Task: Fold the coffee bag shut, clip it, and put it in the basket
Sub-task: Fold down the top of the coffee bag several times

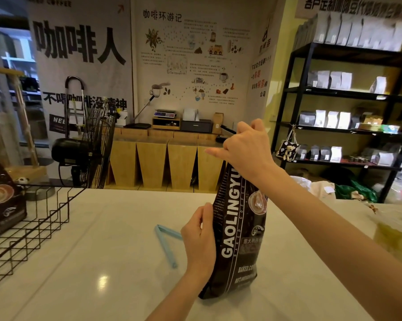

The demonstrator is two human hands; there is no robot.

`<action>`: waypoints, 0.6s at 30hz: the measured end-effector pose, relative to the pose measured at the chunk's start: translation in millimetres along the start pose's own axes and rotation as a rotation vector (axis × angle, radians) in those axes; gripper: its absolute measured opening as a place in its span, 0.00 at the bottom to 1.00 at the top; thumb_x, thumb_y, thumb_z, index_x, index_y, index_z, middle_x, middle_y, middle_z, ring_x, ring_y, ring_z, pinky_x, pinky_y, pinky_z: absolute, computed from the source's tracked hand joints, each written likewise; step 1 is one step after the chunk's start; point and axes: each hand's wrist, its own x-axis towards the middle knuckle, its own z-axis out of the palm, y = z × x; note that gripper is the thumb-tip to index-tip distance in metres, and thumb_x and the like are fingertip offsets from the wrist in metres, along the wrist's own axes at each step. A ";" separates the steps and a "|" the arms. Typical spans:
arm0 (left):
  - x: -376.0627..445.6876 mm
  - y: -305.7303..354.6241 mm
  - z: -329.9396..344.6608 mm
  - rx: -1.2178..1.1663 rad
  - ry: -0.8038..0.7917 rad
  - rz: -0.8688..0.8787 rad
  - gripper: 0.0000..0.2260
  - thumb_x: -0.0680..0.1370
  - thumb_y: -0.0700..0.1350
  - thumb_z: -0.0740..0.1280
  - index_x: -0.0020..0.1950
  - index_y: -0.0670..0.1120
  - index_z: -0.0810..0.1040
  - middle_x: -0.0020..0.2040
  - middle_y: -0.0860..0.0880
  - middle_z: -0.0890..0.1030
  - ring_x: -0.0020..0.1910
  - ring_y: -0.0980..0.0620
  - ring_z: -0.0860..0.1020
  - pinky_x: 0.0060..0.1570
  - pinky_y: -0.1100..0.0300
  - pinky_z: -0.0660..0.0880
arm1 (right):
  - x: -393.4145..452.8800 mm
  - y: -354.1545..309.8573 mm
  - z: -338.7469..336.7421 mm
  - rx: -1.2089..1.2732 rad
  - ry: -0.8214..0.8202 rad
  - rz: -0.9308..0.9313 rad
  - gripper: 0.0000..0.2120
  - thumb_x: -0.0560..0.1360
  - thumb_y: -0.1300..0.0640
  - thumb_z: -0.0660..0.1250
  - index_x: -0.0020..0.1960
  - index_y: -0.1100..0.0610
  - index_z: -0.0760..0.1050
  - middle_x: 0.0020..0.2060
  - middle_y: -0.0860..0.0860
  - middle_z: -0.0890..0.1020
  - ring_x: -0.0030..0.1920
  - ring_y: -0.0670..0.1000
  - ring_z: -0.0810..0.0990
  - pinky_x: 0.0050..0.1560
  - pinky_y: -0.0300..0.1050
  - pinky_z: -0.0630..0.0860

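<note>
A tall dark brown coffee bag (238, 237) with white lettering stands upright on the white counter (107, 262). My right hand (244, 147) is closed around the bag's top, which is hidden inside the fist. My left hand (199, 237) presses flat-fingered against the bag's left side, steadying it. A light blue clip (165, 244) lies open in a V shape on the counter just left of my left hand. The black wire basket (33, 228) sits at the left edge of the counter, and another coffee bag (3, 195) stands inside it.
A black floor fan (89, 147) stands behind the counter's far left. A green drink cup (394, 239) sits blurred at the right edge. Wooden bins (167, 163) and black shelves of bags (348, 126) fill the background.
</note>
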 end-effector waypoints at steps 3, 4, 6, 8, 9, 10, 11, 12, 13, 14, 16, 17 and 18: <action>1.1 10.1 0.0 0.060 -0.110 0.011 0.06 0.69 0.53 0.69 0.43 0.61 0.75 0.40 0.69 0.81 0.42 0.64 0.80 0.37 0.72 0.75 | 1.4 -1.0 -2.0 0.008 -0.035 -0.011 0.31 0.75 0.37 0.51 0.38 0.60 0.81 0.31 0.51 0.73 0.41 0.50 0.65 0.58 0.52 0.59; 0.2 11.7 0.3 0.098 -0.128 0.025 0.11 0.68 0.52 0.71 0.45 0.63 0.73 0.40 0.72 0.79 0.44 0.67 0.78 0.38 0.74 0.74 | 1.3 -2.1 -1.4 0.013 -0.027 -0.008 0.31 0.75 0.37 0.51 0.38 0.60 0.81 0.31 0.52 0.73 0.41 0.50 0.64 0.59 0.52 0.59; -0.5 12.7 0.9 0.125 -0.109 0.031 0.13 0.67 0.51 0.73 0.45 0.64 0.72 0.40 0.71 0.79 0.45 0.70 0.77 0.38 0.77 0.73 | 1.8 -4.9 1.5 0.025 0.011 -0.006 0.31 0.75 0.38 0.53 0.36 0.61 0.81 0.29 0.52 0.72 0.40 0.51 0.64 0.58 0.52 0.57; -1.2 12.5 0.8 0.100 -0.086 -0.001 0.12 0.68 0.49 0.72 0.45 0.62 0.73 0.40 0.64 0.81 0.44 0.70 0.77 0.37 0.76 0.73 | 3.4 -7.1 5.0 0.031 0.060 -0.002 0.31 0.74 0.39 0.55 0.33 0.62 0.81 0.26 0.52 0.71 0.38 0.51 0.65 0.54 0.50 0.54; -1.6 11.9 0.5 0.073 -0.083 -0.015 0.11 0.68 0.48 0.72 0.45 0.61 0.74 0.40 0.63 0.81 0.44 0.69 0.78 0.36 0.76 0.73 | 4.0 -7.8 6.5 0.010 0.087 0.006 0.31 0.74 0.39 0.55 0.30 0.62 0.80 0.25 0.52 0.70 0.37 0.51 0.65 0.52 0.50 0.54; -1.8 11.4 0.0 0.052 -0.081 -0.033 0.11 0.68 0.48 0.72 0.45 0.60 0.75 0.40 0.62 0.82 0.43 0.68 0.78 0.36 0.75 0.74 | 4.4 -8.5 8.1 -0.022 0.121 0.016 0.32 0.73 0.38 0.54 0.28 0.61 0.80 0.23 0.51 0.69 0.35 0.51 0.64 0.50 0.50 0.55; -1.7 10.2 -0.5 0.038 -0.083 -0.047 0.10 0.68 0.47 0.72 0.45 0.60 0.75 0.39 0.63 0.82 0.43 0.67 0.79 0.35 0.74 0.74 | 4.4 -9.0 8.4 -0.046 0.158 0.031 0.33 0.73 0.38 0.52 0.25 0.60 0.79 0.21 0.50 0.67 0.34 0.50 0.64 0.48 0.49 0.55; -1.7 10.2 -0.9 0.029 -0.083 -0.061 0.10 0.68 0.46 0.72 0.44 0.60 0.76 0.38 0.64 0.83 0.42 0.66 0.79 0.35 0.74 0.75 | 4.0 -9.6 8.1 -0.050 0.181 0.047 0.33 0.72 0.37 0.51 0.24 0.59 0.78 0.20 0.49 0.66 0.33 0.50 0.64 0.47 0.49 0.56; -1.7 10.9 -1.0 0.022 -0.080 -0.071 0.10 0.68 0.46 0.72 0.43 0.60 0.76 0.38 0.64 0.83 0.42 0.65 0.80 0.35 0.73 0.75 | 3.4 -9.5 8.4 -0.044 0.183 0.050 0.32 0.72 0.37 0.53 0.23 0.59 0.78 0.20 0.49 0.66 0.33 0.50 0.64 0.47 0.50 0.56; -1.4 11.1 -1.0 0.015 -0.076 -0.082 0.10 0.68 0.46 0.72 0.43 0.59 0.77 0.38 0.65 0.83 0.42 0.65 0.80 0.35 0.72 0.75 | 3.1 -8.4 9.4 -0.038 0.181 0.041 0.31 0.72 0.38 0.55 0.24 0.59 0.78 0.20 0.50 0.67 0.33 0.50 0.65 0.47 0.50 0.56; -0.7 10.7 -0.5 0.001 -0.077 -0.096 0.09 0.68 0.45 0.73 0.42 0.59 0.78 0.37 0.63 0.83 0.41 0.64 0.81 0.35 0.71 0.76 | 3.8 -4.7 11.7 -0.025 0.174 0.020 0.30 0.73 0.38 0.57 0.27 0.60 0.80 0.21 0.52 0.73 0.35 0.52 0.70 0.49 0.51 0.55; -0.7 10.9 -0.2 -0.008 -0.080 -0.101 0.09 0.68 0.45 0.73 0.42 0.58 0.78 0.36 0.63 0.83 0.41 0.63 0.81 0.35 0.71 0.76 | 3.6 -3.0 12.5 -0.026 0.155 0.024 0.30 0.73 0.38 0.56 0.27 0.60 0.80 0.22 0.53 0.76 0.35 0.53 0.72 0.50 0.51 0.55; -0.7 11.1 -0.1 -0.016 -0.084 -0.107 0.09 0.68 0.45 0.73 0.41 0.58 0.78 0.36 0.63 0.83 0.40 0.64 0.81 0.34 0.71 0.76 | 3.2 -2.1 13.0 -0.048 0.148 0.031 0.31 0.73 0.38 0.55 0.26 0.59 0.80 0.22 0.53 0.77 0.35 0.53 0.72 0.49 0.50 0.55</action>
